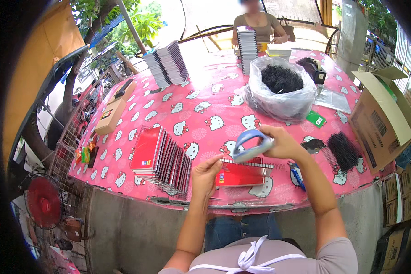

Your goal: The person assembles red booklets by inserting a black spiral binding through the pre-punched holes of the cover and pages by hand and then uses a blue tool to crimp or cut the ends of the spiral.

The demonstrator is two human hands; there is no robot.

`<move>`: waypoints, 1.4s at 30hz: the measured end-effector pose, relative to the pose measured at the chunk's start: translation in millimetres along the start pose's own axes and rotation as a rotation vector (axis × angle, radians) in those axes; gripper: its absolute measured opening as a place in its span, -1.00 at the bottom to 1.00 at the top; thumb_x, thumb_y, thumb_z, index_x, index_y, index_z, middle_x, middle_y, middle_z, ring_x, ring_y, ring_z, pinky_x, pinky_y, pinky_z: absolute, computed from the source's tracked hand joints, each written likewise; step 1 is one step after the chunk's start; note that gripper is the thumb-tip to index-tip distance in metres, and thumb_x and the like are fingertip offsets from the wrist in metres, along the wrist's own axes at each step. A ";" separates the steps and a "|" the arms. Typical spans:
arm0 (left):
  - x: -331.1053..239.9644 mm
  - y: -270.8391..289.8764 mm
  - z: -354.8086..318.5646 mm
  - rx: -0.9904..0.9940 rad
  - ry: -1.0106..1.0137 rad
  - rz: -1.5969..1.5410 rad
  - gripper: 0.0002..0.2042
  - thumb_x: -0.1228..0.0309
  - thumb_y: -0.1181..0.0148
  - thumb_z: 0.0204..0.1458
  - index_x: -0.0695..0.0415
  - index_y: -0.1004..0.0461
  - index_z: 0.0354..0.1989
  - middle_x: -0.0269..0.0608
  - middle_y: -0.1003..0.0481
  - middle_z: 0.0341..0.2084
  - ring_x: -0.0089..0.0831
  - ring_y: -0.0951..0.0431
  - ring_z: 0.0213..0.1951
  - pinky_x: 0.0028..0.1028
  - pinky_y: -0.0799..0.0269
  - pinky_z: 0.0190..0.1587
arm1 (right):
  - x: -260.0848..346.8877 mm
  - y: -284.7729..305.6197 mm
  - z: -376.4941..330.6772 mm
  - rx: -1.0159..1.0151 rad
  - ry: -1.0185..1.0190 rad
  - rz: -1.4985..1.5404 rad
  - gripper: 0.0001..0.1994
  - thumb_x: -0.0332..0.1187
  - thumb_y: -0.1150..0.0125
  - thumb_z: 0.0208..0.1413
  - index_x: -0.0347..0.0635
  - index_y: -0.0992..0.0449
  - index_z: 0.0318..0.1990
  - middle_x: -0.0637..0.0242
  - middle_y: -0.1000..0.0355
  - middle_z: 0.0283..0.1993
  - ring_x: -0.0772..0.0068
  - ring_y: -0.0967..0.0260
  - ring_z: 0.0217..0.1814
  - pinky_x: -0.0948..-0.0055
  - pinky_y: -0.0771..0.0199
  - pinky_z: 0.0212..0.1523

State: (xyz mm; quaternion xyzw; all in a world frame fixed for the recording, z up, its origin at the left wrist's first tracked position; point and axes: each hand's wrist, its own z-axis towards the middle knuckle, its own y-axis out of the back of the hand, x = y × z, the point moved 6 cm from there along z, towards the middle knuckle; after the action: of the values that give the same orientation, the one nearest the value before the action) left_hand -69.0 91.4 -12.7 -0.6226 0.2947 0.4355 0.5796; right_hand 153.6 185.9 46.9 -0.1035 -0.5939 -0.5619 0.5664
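Notebook lies between left hand and right hand.

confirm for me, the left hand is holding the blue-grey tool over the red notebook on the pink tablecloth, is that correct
Not the left hand: the head view shows the right hand holding the blue-grey tool over the red notebook on the pink tablecloth. The rest stands.

Pink tablecloth with white cat faces, red notebook, black coils, blue-grey tool
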 end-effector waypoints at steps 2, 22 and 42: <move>3.0 -2.4 6.7 0.047 0.021 -0.074 -0.79 0.72 -0.15 0.00 0.34 -0.53 -0.16 -0.10 -0.56 -0.27 -0.51 -0.55 -0.26 -0.58 -0.48 -0.15 | -6.7 10.3 6.8 -0.166 -0.116 -0.507 -0.58 -0.47 -0.25 -0.28 -0.14 -0.42 -0.12 0.13 -0.48 -0.28 -0.04 -0.43 -0.15 0.13 -0.43 -0.23; -23.1 -62.6 -68.7 0.095 -0.720 0.792 -0.77 0.66 -0.32 -0.16 0.27 -0.50 -0.27 0.00 -0.52 -0.23 -0.28 -0.56 -0.18 -0.41 -0.50 -0.14 | -25.5 -14.1 -160.6 -0.277 -0.315 -0.287 -0.60 -0.26 -0.24 -0.01 -0.28 -0.41 -0.04 0.02 -0.33 -0.08 -0.01 -0.30 -0.05 0.11 -0.30 -0.04; -39.2 -58.0 -79.2 0.221 -0.932 0.765 -0.73 0.76 -0.22 -0.23 0.32 -0.52 -0.28 0.02 -0.55 -0.30 -0.18 -0.57 -0.24 -0.33 -0.48 -0.16 | 34.3 -83.5 -124.5 0.265 -0.578 1.083 -0.74 -0.40 -0.15 0.12 -0.41 -0.44 -0.11 0.15 -0.46 -0.19 0.39 -0.43 -0.16 0.47 -0.43 -0.17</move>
State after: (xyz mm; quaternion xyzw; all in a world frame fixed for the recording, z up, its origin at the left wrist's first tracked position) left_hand -20.0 17.5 44.9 -0.1528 0.2562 0.8059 0.5114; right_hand 147.9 41.6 -6.0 -0.4665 -0.6509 -0.0661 0.5953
